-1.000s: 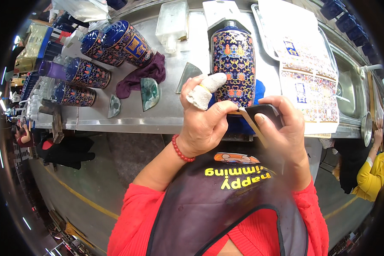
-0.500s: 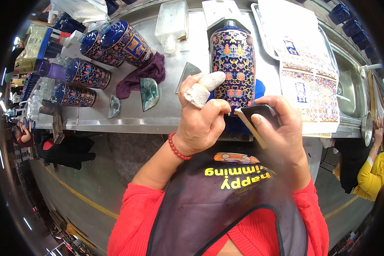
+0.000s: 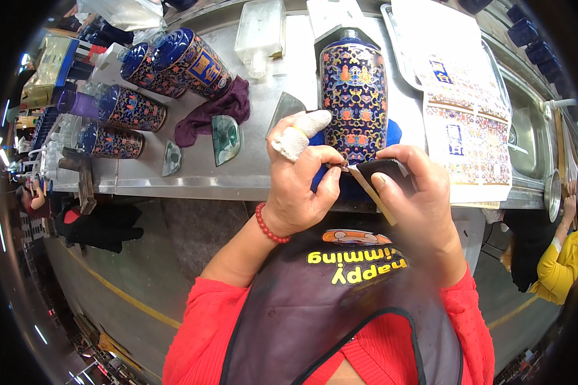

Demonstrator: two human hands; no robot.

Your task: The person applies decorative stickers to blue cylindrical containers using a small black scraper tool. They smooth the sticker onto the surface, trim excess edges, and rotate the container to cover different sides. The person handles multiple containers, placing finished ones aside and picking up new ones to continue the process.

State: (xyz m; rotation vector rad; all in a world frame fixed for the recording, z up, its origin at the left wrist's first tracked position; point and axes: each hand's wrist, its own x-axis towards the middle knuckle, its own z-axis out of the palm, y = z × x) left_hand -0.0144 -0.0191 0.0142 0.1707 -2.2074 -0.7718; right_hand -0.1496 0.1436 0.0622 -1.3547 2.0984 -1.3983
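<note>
A dark blue bottle (image 3: pixel 355 96) with a dense floral pattern lies on the bench, its neck pointing away from me. My left hand (image 3: pixel 300 173) is at the bottle's near end, thumb and forefinger closed on a tiny bit that I cannot make out. A white cloth finger cover (image 3: pixel 302 136) sits on another finger, which rests by the bottle's left side. In my right hand (image 3: pixel 424 196) is a flat black scraper (image 3: pixel 386 176) with a pale strip along one edge. The scraper's tip meets the bottle's base, close beside my left fingertips. Blue cloth (image 3: pixel 395 133) shows under the bottle.
Printed patterned sheets (image 3: pixel 465 141) lie on the right, before a sink (image 3: pixel 526 128). Several patterned bottles (image 3: pixel 196 64), a purple cloth (image 3: pixel 212 115) and pieces of dark glass-like sheet (image 3: pixel 226 140) occupy the left. A clear glass bottle (image 3: pixel 261 32) lies farther back. Someone in a yellow sleeve (image 3: pixel 559 269) is at right.
My left thumb and forefinger have closed into a pinch at the bottle's base. The scraper has shifted slightly left, toward them. The bottle lies almost as before.
</note>
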